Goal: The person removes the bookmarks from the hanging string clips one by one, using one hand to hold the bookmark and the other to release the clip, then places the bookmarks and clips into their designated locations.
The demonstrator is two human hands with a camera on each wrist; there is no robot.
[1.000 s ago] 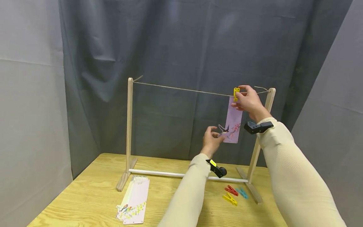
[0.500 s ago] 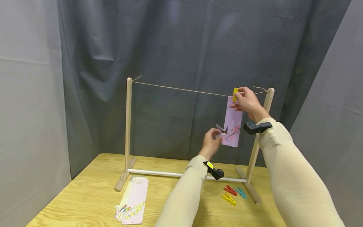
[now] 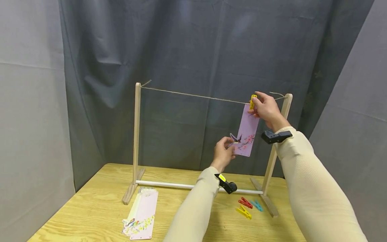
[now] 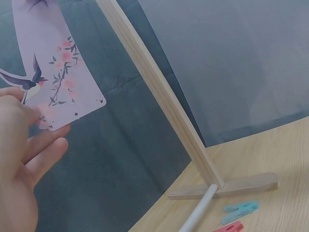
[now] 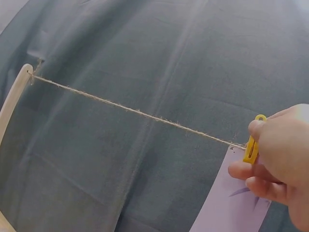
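A lilac bookmark (image 3: 249,126) with a swallow and pink blossoms hangs tilted at the right part of the twine (image 3: 193,95). My right hand (image 3: 267,109) pinches a yellow clothespin (image 3: 253,101) at its top edge. In the right wrist view the clothespin (image 5: 251,147) sits over the twine and the bookmark's upper edge, with curled fingers below it. My left hand (image 3: 223,153) pinches the bookmark's lower left side, near the swallow. The left wrist view shows the thumb in front of the card (image 4: 67,79) and fingers behind its bottom edge.
A wooden frame, with a left post (image 3: 137,134), a right post (image 3: 270,164) and a white bottom rod (image 3: 166,184), stands on the table (image 3: 90,208). Red (image 3: 245,202), blue (image 3: 256,205) and yellow (image 3: 243,212) clothespins lie at its right foot. Stacked bookmarks (image 3: 145,211) lie front left.
My left hand has drawn the bookmark's lower end a little left and down, so it tilts more. The yellow clothespin in my right hand has shifted and turned slightly.
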